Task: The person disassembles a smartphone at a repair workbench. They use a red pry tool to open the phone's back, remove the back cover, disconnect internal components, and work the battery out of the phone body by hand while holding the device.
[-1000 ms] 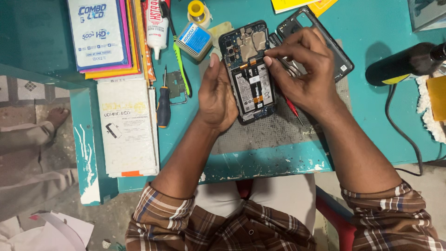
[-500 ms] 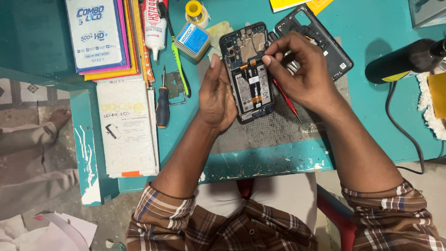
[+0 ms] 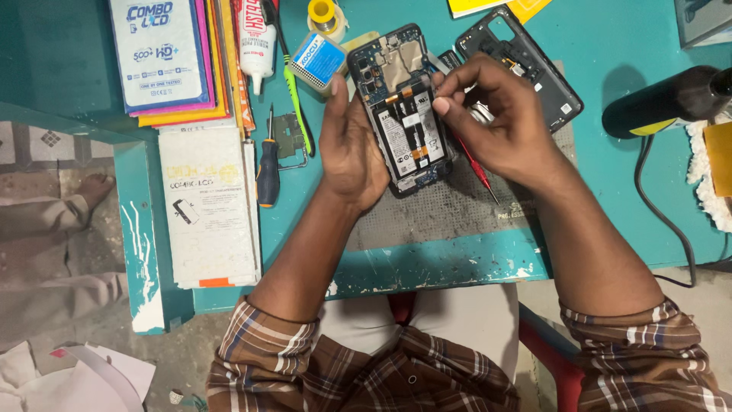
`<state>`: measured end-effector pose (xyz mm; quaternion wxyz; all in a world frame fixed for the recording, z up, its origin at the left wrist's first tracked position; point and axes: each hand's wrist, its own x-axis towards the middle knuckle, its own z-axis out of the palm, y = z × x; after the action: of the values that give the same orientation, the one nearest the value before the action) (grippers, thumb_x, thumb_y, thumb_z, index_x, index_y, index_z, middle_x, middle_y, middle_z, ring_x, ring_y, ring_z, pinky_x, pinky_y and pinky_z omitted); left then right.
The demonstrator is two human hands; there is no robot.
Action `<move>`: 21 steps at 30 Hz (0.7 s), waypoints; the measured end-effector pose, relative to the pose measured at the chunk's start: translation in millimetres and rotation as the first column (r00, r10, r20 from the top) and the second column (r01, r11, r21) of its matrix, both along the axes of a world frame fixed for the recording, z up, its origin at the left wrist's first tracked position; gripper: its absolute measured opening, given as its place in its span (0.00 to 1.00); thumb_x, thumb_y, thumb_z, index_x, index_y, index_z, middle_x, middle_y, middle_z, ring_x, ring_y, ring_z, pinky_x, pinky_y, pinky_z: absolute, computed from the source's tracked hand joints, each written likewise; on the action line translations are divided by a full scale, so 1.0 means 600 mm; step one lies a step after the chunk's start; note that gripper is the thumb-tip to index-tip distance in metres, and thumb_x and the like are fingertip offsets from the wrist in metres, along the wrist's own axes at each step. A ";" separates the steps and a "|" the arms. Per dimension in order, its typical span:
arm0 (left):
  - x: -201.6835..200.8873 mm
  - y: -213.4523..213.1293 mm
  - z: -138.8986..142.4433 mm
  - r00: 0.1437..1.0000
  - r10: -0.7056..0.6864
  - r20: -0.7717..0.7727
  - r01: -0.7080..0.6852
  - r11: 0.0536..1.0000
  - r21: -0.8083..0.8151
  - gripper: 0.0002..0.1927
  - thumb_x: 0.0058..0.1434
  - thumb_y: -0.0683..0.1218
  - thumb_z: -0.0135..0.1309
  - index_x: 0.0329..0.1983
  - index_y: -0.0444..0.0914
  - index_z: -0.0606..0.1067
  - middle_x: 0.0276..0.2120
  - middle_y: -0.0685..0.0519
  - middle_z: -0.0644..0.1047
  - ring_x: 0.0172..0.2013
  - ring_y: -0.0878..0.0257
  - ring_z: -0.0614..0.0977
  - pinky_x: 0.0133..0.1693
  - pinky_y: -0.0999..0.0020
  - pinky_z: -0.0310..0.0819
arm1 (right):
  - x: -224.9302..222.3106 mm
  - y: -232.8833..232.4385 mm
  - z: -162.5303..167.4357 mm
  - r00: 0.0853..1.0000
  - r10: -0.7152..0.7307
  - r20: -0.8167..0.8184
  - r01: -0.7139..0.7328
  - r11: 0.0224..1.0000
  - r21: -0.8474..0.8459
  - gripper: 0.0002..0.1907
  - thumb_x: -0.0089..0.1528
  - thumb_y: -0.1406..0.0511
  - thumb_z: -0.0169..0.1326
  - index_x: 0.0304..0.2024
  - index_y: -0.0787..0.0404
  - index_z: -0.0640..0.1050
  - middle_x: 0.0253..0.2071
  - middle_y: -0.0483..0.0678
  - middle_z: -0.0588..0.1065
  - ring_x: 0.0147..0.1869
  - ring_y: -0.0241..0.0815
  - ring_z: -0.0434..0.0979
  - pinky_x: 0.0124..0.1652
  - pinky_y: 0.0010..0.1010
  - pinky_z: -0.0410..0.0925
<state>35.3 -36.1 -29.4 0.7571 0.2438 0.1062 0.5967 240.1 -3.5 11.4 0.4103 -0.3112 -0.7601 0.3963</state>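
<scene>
An opened black phone (image 3: pixel 408 126) with its back off, battery and circuit board showing, lies on a grey work mat (image 3: pixel 457 217). My left hand (image 3: pixel 351 149) grips the phone along its left edge, thumb up by the top. My right hand (image 3: pixel 499 126) is over the phone's right side. Its pinched fingertips touch the board near the middle. It holds a thin red-handled tool (image 3: pixel 476 169), which points down to the right under the palm. The phone's removed black back frame (image 3: pixel 545 72) lies just behind my right hand.
On the teal table are a blue-handled screwdriver (image 3: pixel 267 172), a green tool (image 3: pixel 297 107), a glue tube (image 3: pixel 255 38), a small blue box (image 3: pixel 320 59), stacked flat boxes (image 3: pixel 164 53) and a white box (image 3: pixel 210 206). A black heat tool (image 3: pixel 671 99) with a cord lies at right.
My right fingertips have shifted slightly along the phone's board and the red tool has tilted with them. My left hand keeps the same grip on the phone.
</scene>
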 end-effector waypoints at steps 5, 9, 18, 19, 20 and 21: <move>-0.004 0.002 0.002 0.999 -0.014 0.037 0.016 0.998 -0.057 0.43 0.75 0.71 0.36 0.71 0.30 0.65 0.59 0.39 0.76 0.61 0.50 0.78 0.67 0.52 0.70 | 0.000 0.002 0.003 0.993 -0.058 -0.102 0.048 0.994 -0.101 0.04 0.74 0.73 0.55 0.49 0.65 0.73 0.45 0.44 0.74 0.51 0.31 0.78 0.53 0.21 0.73; -0.005 0.001 0.003 0.992 -0.085 0.094 0.086 0.996 -0.010 0.44 0.73 0.72 0.34 0.72 0.32 0.66 0.60 0.39 0.76 0.60 0.49 0.79 0.64 0.51 0.72 | 0.007 0.004 -0.003 0.973 -0.166 -0.158 0.122 0.959 -0.256 0.05 0.74 0.74 0.57 0.50 0.65 0.74 0.44 0.44 0.74 0.44 0.28 0.74 0.48 0.20 0.71; -0.017 0.007 0.003 0.996 0.027 0.080 -0.018 0.994 -0.111 0.48 0.69 0.77 0.34 0.66 0.30 0.69 0.58 0.38 0.76 0.58 0.45 0.79 0.59 0.47 0.78 | 0.024 0.010 -0.007 0.985 -0.090 -0.149 0.057 0.975 -0.214 0.04 0.76 0.75 0.57 0.48 0.66 0.73 0.41 0.44 0.74 0.43 0.28 0.74 0.43 0.18 0.70; -0.017 0.007 0.003 0.995 0.027 0.093 -0.018 0.994 -0.106 0.49 0.68 0.78 0.35 0.67 0.31 0.69 0.58 0.38 0.75 0.58 0.45 0.79 0.59 0.47 0.78 | 0.024 0.010 -0.008 0.985 -0.094 -0.143 0.061 0.975 -0.214 0.04 0.76 0.75 0.57 0.48 0.66 0.73 0.41 0.44 0.75 0.44 0.28 0.75 0.44 0.18 0.70; -0.017 0.007 0.002 0.994 0.027 0.106 -0.016 0.995 -0.102 0.50 0.67 0.79 0.35 0.68 0.32 0.69 0.59 0.38 0.75 0.58 0.46 0.79 0.59 0.47 0.78 | 0.024 0.009 -0.008 0.986 -0.098 -0.137 0.067 0.975 -0.214 0.05 0.76 0.74 0.57 0.48 0.66 0.73 0.42 0.44 0.75 0.45 0.28 0.75 0.44 0.18 0.70; -0.017 0.006 0.002 0.993 0.027 0.118 -0.015 0.995 -0.098 0.51 0.66 0.79 0.35 0.69 0.33 0.69 0.59 0.38 0.75 0.58 0.46 0.79 0.59 0.47 0.78 | 0.023 0.007 -0.009 0.986 -0.102 -0.132 0.072 0.974 -0.215 0.05 0.76 0.74 0.57 0.48 0.66 0.73 0.42 0.44 0.75 0.45 0.29 0.75 0.45 0.19 0.69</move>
<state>25.4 -32.5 -28.0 0.7668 0.1694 0.0923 0.6122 253.8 0.9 5.8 0.4454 -0.3568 -0.6686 0.4768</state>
